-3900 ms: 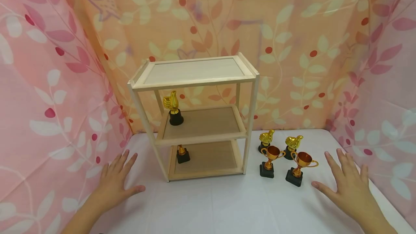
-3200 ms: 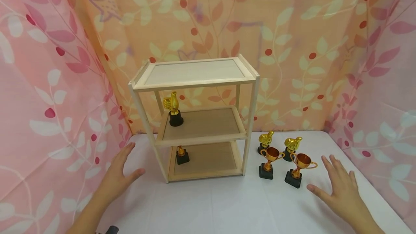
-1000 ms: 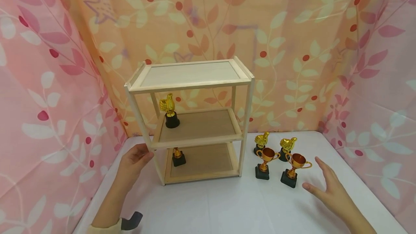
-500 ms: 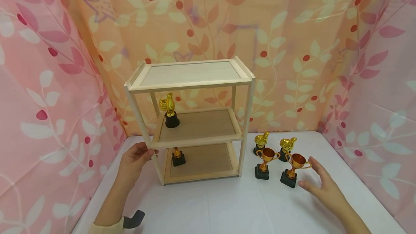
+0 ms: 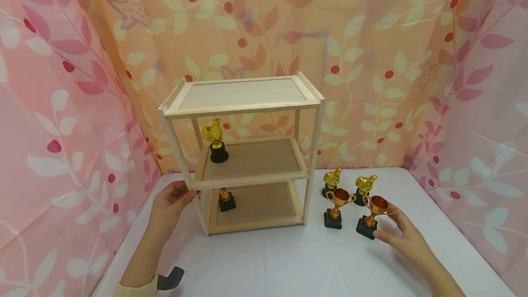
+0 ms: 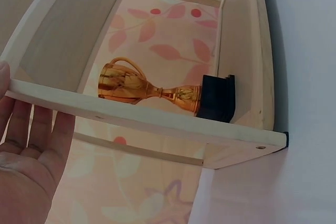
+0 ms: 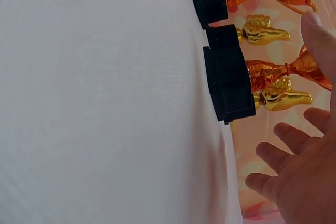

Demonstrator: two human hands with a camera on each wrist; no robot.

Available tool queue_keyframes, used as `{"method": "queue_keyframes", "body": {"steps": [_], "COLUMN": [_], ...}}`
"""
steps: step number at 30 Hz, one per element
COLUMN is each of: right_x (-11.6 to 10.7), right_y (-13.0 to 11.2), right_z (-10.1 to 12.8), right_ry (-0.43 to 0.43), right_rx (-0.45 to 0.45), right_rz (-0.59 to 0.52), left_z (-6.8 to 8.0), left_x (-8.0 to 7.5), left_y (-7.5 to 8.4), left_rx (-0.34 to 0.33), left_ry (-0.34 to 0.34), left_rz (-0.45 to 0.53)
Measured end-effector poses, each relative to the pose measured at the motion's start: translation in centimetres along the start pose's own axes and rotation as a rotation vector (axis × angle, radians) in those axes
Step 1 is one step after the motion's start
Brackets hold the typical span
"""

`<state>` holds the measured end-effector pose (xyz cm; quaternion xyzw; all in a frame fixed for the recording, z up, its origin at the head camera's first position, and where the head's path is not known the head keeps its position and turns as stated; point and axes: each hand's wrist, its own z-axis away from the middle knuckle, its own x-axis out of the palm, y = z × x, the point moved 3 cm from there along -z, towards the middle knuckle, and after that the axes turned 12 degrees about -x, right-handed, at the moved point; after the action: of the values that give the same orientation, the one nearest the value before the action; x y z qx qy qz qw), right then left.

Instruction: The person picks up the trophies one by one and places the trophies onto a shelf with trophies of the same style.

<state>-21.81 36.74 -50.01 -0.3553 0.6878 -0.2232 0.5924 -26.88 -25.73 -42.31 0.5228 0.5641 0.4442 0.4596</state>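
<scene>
Right hand [image 5: 406, 237], fingers spread, is at the rightmost trophy cup [image 5: 376, 209] on the worktop [image 5: 268, 265], left hand [image 5: 169, 203] gripping rack post [image 5: 176, 150]; probably best pinch the stem, clearing the neighbouring cup [image 5: 339, 200].

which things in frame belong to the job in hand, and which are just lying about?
In the job, likely:
left grip, holding the shelf
right grip, by the right table cup
left table cup
left table thumbs-up trophy
right table thumbs-up trophy
shelved thumbs-up trophy
shelved cup

Just there:
white table surface
leaf-print curtains
dark piece at left cuff
</scene>
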Motion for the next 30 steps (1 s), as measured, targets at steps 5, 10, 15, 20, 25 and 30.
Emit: {"method": "queue_keyframes", "body": {"steps": [5,10,15,20,25,30], "right_x": [0.4,1.0,1.4,1.6,1.8,2.1], "right_y": [-0.1,0.0,0.3,0.8,1.1,1.5], "right_z": [0.0,-0.4,-0.7,-0.7,-0.7,-0.7], "right_ry": [0.006,-0.024,-0.046,-0.041,-0.012,-0.017], "right_rx": [-0.014,0.017,0.057,0.056,0.023,0.057], "right_rz": [-0.014,0.003,0.015,0.014,-0.001,-0.014], "left_z": [-0.1,-0.2,-0.1,0.1,0.2,0.2], "left_x": [-0.1,0.0,0.2,0.3,0.2,0.1], "left_y": [-0.1,-0.2,-0.1,0.0,0.3,0.7], "left_rx": [-0.007,0.009,0.027,0.009,0.013,-0.008], "left_ry": [0.022,0.025,0.011,0.025,0.038,0.050], "left_rz": [-0.017,0.012,0.031,0.002,-0.007,-0.018]}}
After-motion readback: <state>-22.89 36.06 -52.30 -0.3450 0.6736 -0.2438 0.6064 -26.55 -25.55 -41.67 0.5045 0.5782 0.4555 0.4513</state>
